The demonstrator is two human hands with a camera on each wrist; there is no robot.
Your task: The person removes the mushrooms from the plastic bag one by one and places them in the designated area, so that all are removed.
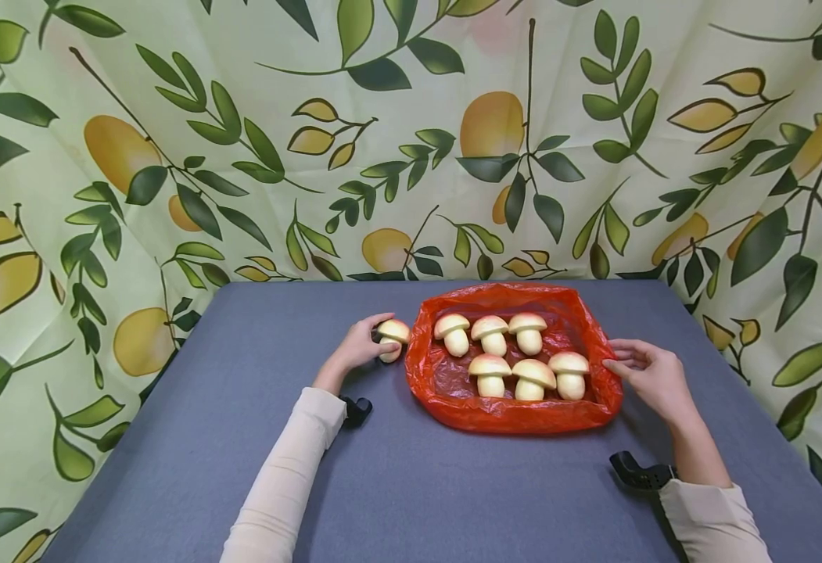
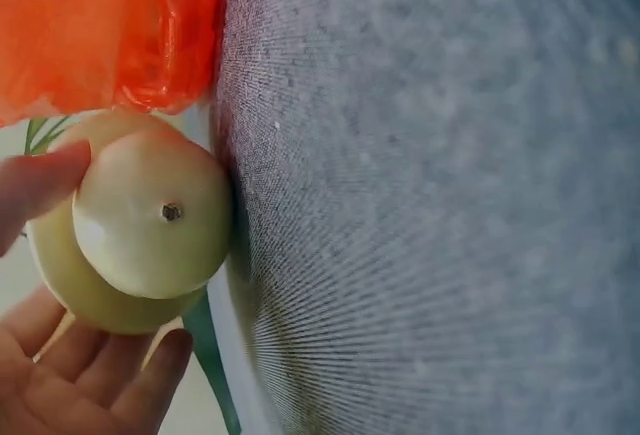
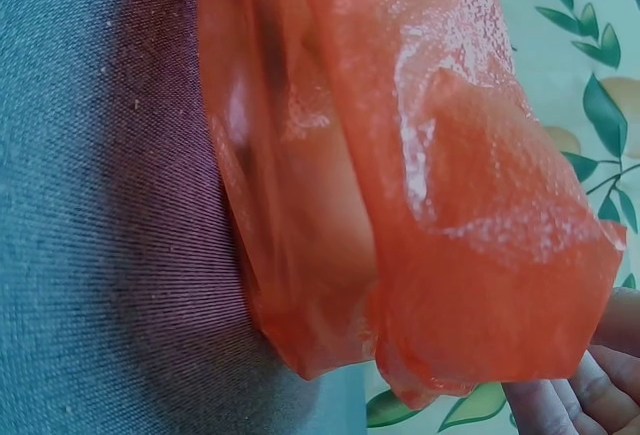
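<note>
My left hand (image 1: 360,344) grips a toy mushroom (image 1: 395,331) with a yellowish cap edged in red and a pale stem. It is just left of an open red plastic bag (image 1: 509,421) with its rim rolled down. In the left wrist view the thumb and fingers (image 2: 150,375) lie around the mushroom's cap (image 2: 110,305), and the round stem end (image 2: 150,215) faces the camera. Several similar mushrooms (image 1: 489,375) lie in two rows inside the bag. At the bag's right side my right hand (image 1: 653,375) pinches the rim; the bag (image 3: 480,285) partly hides its fingers in the right wrist view.
A grey-blue cloth covers the table (image 1: 453,500). Behind it hangs a leaf-and-fruit patterned curtain (image 1: 411,156), which also runs along both sides. Black wrist cameras sit on the left wrist (image 1: 357,412) and right wrist (image 1: 639,471).
</note>
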